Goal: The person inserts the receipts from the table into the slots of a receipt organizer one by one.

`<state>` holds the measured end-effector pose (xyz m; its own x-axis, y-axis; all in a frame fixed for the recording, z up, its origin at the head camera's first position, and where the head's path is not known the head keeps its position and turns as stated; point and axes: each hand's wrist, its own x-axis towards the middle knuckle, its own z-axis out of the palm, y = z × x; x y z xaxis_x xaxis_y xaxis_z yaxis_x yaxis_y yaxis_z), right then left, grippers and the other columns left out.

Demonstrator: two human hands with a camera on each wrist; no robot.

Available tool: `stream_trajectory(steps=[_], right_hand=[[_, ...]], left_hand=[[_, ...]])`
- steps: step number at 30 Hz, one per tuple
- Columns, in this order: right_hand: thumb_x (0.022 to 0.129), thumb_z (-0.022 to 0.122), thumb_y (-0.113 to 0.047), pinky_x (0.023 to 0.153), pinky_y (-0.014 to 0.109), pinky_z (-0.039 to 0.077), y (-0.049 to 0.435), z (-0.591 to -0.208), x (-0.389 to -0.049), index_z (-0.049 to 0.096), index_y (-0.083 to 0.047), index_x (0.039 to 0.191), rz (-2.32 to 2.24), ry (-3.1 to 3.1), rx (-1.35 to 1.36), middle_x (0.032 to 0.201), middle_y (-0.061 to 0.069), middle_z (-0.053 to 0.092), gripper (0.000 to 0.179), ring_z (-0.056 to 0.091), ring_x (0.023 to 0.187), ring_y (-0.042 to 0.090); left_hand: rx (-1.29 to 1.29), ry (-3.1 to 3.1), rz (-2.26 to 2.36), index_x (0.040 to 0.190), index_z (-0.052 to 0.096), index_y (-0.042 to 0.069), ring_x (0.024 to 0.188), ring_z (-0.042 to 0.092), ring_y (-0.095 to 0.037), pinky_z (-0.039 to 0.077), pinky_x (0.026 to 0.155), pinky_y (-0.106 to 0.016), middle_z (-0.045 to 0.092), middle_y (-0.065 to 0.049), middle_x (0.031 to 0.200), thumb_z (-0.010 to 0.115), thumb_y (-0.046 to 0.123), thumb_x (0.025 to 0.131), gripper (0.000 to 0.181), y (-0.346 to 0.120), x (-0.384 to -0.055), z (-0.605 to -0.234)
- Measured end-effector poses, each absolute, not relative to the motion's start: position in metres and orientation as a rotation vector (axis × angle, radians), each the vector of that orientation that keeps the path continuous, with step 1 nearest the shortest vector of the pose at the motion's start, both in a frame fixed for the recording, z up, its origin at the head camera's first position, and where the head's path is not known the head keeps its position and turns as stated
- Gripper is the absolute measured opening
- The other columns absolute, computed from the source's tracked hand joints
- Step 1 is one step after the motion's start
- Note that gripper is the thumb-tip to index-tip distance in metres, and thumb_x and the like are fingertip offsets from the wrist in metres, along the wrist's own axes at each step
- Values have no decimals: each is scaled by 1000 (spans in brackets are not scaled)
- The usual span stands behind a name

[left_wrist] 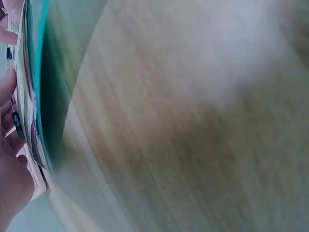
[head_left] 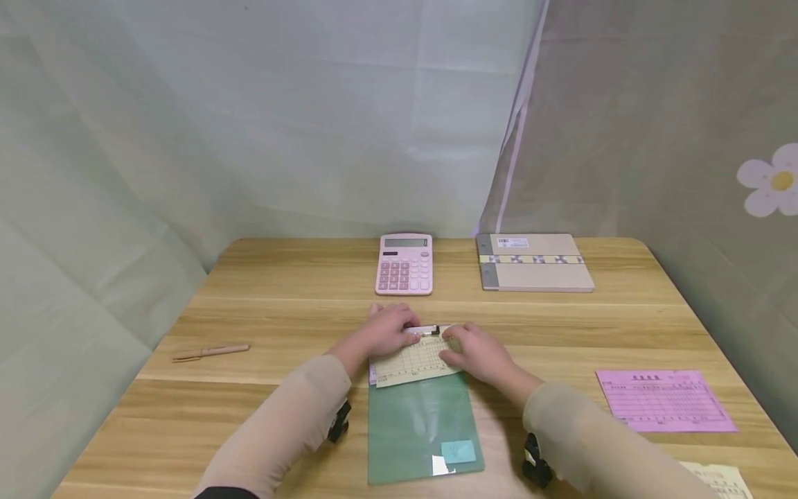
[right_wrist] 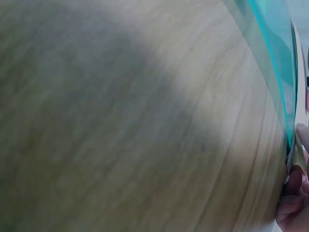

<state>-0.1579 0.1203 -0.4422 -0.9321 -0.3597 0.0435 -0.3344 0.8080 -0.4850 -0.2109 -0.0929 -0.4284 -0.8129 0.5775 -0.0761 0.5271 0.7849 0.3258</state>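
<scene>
A green translucent clipboard point(head_left: 418, 423) lies on the table with its metal clip point(head_left: 427, 330) at the far end. Near that clip, a pale yellow printed form point(head_left: 414, 359) rests on the board at a slight tilt, with a purple sheet's edge point(head_left: 373, 374) showing beneath it. My left hand point(head_left: 389, 331) holds the clip end from the left, its thumb by the clip. With thumb and fingers, my right hand point(head_left: 476, 352) pinches the form's right edge. Both hands are only partly seen in the wrist views, beside the clipboard's edge point(left_wrist: 41, 87).
A pink calculator point(head_left: 404, 265) and a beige notebook point(head_left: 536, 263) lie at the back. To the left is a tan pen point(head_left: 212, 353). A pink-purple form point(head_left: 666, 400) and another pale yellow form point(head_left: 717, 479) lie on the right. A blue sticky note point(head_left: 458, 452) is on the board.
</scene>
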Motion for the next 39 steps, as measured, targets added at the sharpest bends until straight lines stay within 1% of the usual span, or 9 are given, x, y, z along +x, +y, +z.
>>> stream_trajectory(steps=[8, 13, 16, 20, 23, 28, 30, 34, 39], right_hand=[[84, 68, -39, 74, 45, 50, 119, -442, -156, 63, -14, 111, -724, 2970, -521, 106, 13, 61, 37, 61, 90, 30], [83, 68, -42, 72, 45, 50, 118, -442, -155, 63, -15, 111, -691, 2989, -487, 105, 12, 61, 39, 61, 89, 29], [83, 67, -43, 69, 43, 51, 116, -442, -155, 63, -16, 111, -667, 2998, -485, 104, 12, 62, 40, 62, 87, 29], [83, 68, -42, 71, 43, 50, 119, -444, -155, 63, -16, 112, -692, 2980, -506, 107, 12, 61, 40, 61, 89, 29], [83, 69, -38, 73, 43, 49, 127, -444, -156, 62, -13, 115, -797, 2907, -506, 106, 11, 59, 41, 59, 88, 26], [85, 68, -32, 75, 40, 46, 153, -440, -157, 59, -10, 121, -906, 2788, -525, 99, 6, 54, 44, 53, 85, 19], [85, 68, -31, 78, 41, 46, 168, -436, -157, 58, -8, 122, -904, 2783, -546, 99, 6, 55, 45, 54, 88, 19], [85, 68, -26, 78, 43, 47, 203, -427, -157, 56, -1, 123, -937, 2770, -595, 100, 9, 57, 47, 55, 89, 22], [84, 70, -26, 78, 43, 46, 249, -422, -156, 58, -2, 122, -900, 2790, -644, 103, 10, 58, 47, 56, 92, 23]], left_hand=[[902, 2828, 436, 107, 64, 16, 103, 51, -16, 25, 94, -45, 59, 4, 104, 62, 38, 88, 29, -91, -206, -426], [909, 2849, 397, 107, 64, 17, 100, 50, -14, 27, 89, -39, 57, 6, 101, 63, 39, 87, 30, -90, -206, -428], [899, 2852, 399, 108, 63, 17, 99, 50, -14, 28, 88, -39, 56, 7, 101, 65, 40, 86, 32, -91, -206, -430], [886, 2820, 449, 112, 61, 16, 102, 49, -16, 29, 91, -40, 56, 4, 107, 65, 41, 85, 37, -93, -206, -436], [867, 2779, 503, 116, 58, 17, 106, 45, -18, 30, 94, -41, 53, 3, 114, 62, 42, 87, 38, -96, -207, -441], [836, 2743, 554, 120, 55, 18, 108, 42, -19, 30, 96, -41, 50, 1, 121, 59, 44, 89, 41, -100, -207, -445], [838, 2743, 554, 121, 55, 17, 109, 42, -19, 30, 96, -41, 49, 1, 122, 58, 45, 89, 42, -101, -207, -446], [849, 2744, 562, 123, 54, 17, 111, 41, -20, 29, 97, -43, 49, 0, 123, 58, 45, 89, 44, -101, -207, -446], [846, 2740, 551, 124, 53, 16, 113, 41, -20, 29, 97, -43, 49, -1, 124, 58, 44, 90, 44, -100, -207, -446]])
